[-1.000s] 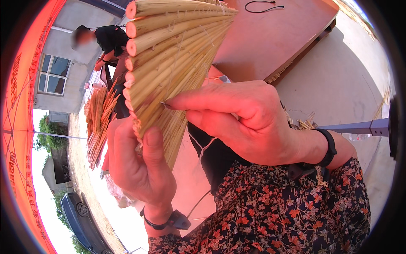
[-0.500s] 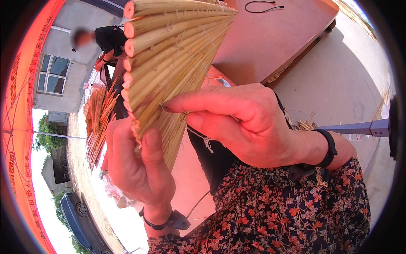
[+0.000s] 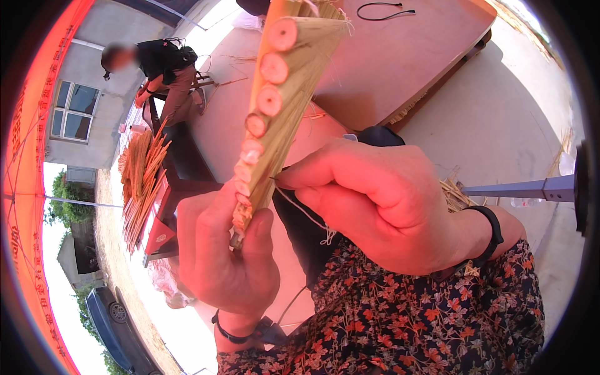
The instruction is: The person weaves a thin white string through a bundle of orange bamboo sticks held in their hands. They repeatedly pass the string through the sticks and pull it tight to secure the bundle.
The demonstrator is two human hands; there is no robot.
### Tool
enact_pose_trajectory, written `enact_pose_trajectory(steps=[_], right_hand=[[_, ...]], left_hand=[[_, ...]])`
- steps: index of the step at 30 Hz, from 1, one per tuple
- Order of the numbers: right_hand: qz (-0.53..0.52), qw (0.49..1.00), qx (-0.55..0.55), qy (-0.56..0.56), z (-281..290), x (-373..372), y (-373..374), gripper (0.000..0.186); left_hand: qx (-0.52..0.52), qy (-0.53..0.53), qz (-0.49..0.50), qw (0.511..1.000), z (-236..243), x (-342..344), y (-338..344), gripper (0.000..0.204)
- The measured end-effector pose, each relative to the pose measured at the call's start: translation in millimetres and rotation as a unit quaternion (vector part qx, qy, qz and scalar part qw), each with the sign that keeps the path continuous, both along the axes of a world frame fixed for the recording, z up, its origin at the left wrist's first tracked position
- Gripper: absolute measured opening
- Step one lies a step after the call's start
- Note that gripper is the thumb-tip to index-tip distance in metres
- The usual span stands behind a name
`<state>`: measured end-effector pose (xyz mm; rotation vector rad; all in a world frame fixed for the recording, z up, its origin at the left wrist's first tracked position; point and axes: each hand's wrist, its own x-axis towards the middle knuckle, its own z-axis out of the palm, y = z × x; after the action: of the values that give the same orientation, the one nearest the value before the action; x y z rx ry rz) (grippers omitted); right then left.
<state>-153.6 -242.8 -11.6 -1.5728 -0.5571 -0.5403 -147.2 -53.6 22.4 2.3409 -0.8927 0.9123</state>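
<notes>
A panel of pale, peeled plant stalks (image 3: pixel 290 106) stitched together with thread stands up in front of me, its round cut ends toward me. My left hand (image 3: pixel 228 250) is closed on its lower edge, with thumb and fingers on opposite sides. Beside the panel's right face, my right hand (image 3: pixel 375 200) is closed in a pinch. A thin, dark, needle-like tip (image 3: pixel 275 179) shows at its fingertips; the rest is hidden by the fingers. A white thread (image 3: pixel 300 209) hangs below the pinch, ending in a frayed tangle.
At left, a bundle of reddish stalks (image 3: pixel 142 178) lies by a dark bench (image 3: pixel 187 156). Another person (image 3: pixel 165 69) bends over behind it. A large brown board (image 3: pixel 412 56) holds a black cable (image 3: pixel 385 12). A metal pole (image 3: pixel 519 190) juts in at right.
The panel has turned so its cut ends face me more, and it has shifted right. My left hand has moved right with it. The right fingertips have come slightly away from the panel's face.
</notes>
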Motion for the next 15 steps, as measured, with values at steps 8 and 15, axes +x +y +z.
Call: enact_pose_trajectory(steps=[8, 15], right_hand=[[0.058, 0.981, 0.103, 0.157, -65, -53, -34, 0.012], [0.099, 0.934, 0.226, 0.257, -113, -85, -51, 0.010]], left_hand=[[0.090, 0.000, -0.071, 0.993, -49, -26, -24, 0.040], [0.109, 0.072, -0.129, 0.983, -67, -36, -35, 0.055]])
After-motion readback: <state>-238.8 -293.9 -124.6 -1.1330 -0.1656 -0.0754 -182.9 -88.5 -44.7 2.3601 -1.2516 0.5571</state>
